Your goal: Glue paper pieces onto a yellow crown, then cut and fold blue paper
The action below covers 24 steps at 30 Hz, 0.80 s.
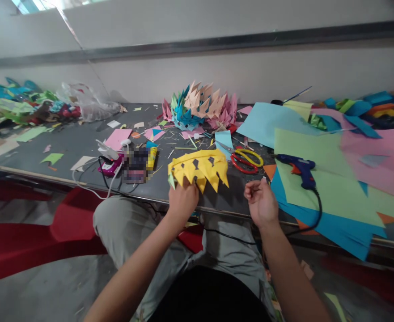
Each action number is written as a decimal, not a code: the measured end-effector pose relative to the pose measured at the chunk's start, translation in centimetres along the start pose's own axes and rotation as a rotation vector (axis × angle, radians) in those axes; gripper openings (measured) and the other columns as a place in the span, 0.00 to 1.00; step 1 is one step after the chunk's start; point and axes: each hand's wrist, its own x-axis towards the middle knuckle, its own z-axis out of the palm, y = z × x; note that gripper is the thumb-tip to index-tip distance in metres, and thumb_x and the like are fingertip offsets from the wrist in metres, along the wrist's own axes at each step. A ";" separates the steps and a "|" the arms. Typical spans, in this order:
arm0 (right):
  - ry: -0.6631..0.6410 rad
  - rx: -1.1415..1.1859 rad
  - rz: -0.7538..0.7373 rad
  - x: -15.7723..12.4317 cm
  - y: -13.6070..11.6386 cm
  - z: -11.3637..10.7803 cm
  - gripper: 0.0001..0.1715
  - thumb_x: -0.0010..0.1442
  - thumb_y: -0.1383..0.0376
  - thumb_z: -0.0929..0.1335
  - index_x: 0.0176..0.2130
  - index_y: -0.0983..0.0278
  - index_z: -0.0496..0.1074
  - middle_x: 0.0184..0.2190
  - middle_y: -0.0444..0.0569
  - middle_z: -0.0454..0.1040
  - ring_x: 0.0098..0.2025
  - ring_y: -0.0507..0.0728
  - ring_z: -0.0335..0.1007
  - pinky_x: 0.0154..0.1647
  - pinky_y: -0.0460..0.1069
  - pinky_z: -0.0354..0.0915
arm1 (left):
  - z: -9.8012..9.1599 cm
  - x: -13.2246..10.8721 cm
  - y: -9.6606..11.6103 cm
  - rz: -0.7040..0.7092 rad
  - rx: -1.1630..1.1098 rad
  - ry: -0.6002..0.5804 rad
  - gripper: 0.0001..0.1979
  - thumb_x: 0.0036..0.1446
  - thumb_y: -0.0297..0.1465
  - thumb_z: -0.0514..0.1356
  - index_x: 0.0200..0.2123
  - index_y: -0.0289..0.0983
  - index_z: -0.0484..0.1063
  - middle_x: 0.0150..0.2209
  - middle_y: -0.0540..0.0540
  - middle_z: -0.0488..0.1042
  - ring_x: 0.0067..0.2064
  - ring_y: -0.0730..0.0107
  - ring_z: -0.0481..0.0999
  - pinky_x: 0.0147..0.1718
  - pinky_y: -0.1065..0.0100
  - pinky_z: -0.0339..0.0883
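My left hand [182,200] is closed on the near left edge of a yellow spiky folded-paper piece [200,167], holding it over the front edge of the dark table [82,147]. To its right my right hand [260,201] hovers with fingers curled loosely inward; I cannot make out anything in it. A blue glue gun [299,169] lies just right of that hand on a green paper sheet [317,174]. Scissors with red and yellow handles [247,160] rest behind the yellow piece.
A cluster of spiky paper pieces in pink, blue and peach [200,107] stands at the back. Coloured paper sheets [367,156] cover the right side. A phone and cables [111,165] lie at left, with scraps and a plastic bag [89,105] beyond.
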 end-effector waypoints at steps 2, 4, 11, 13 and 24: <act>-0.004 0.006 0.003 0.0 0.0 0.0 0.25 0.38 0.44 0.72 0.18 0.64 0.72 0.16 0.43 0.68 0.18 0.47 0.59 0.16 0.43 0.53 | 0.1 0.1 -0.8 -0.033 0.014 0.007 0.15 0.58 0.25 0.48 0.41 0.31 0.72 0.41 0.36 0.73 0.44 0.54 0.72 0.38 0.58 0.65; -0.019 0.003 -0.005 0.0 0.1 -0.1 0.25 0.39 0.44 0.71 0.18 0.64 0.72 0.16 0.43 0.68 0.18 0.47 0.59 0.16 0.43 0.53 | 0.5 0.1 -0.1 -0.031 0.013 0.011 0.14 0.57 0.25 0.48 0.39 0.31 0.73 0.40 0.36 0.73 0.44 0.54 0.71 0.39 0.58 0.65; -0.016 0.049 -0.022 0.1 -0.1 -0.3 0.24 0.36 0.46 0.73 0.17 0.64 0.71 0.12 0.42 0.66 0.16 0.46 0.58 0.15 0.42 0.52 | 2.4 -0.2 7.2 0.134 -0.105 0.072 0.17 0.60 0.30 0.49 0.51 0.38 0.68 0.49 0.40 0.72 0.51 0.58 0.68 0.48 0.60 0.61; -0.004 0.058 -0.009 0.1 -0.2 -0.3 0.24 0.35 0.46 0.73 0.17 0.64 0.71 0.12 0.41 0.65 0.15 0.45 0.58 0.14 0.41 0.52 | 2.2 -0.1 7.5 0.144 -0.124 0.064 0.14 0.59 0.31 0.51 0.46 0.37 0.71 0.45 0.41 0.73 0.47 0.59 0.71 0.44 0.62 0.64; -0.081 0.081 -0.053 0.2 0.0 -0.5 0.21 0.43 0.49 0.71 0.18 0.64 0.72 0.12 0.42 0.65 0.16 0.46 0.57 0.15 0.42 0.52 | 1.0 0.0 -1.1 -0.111 -0.070 0.049 0.14 0.58 0.26 0.48 0.37 0.29 0.74 0.36 0.35 0.73 0.44 0.52 0.72 0.41 0.56 0.63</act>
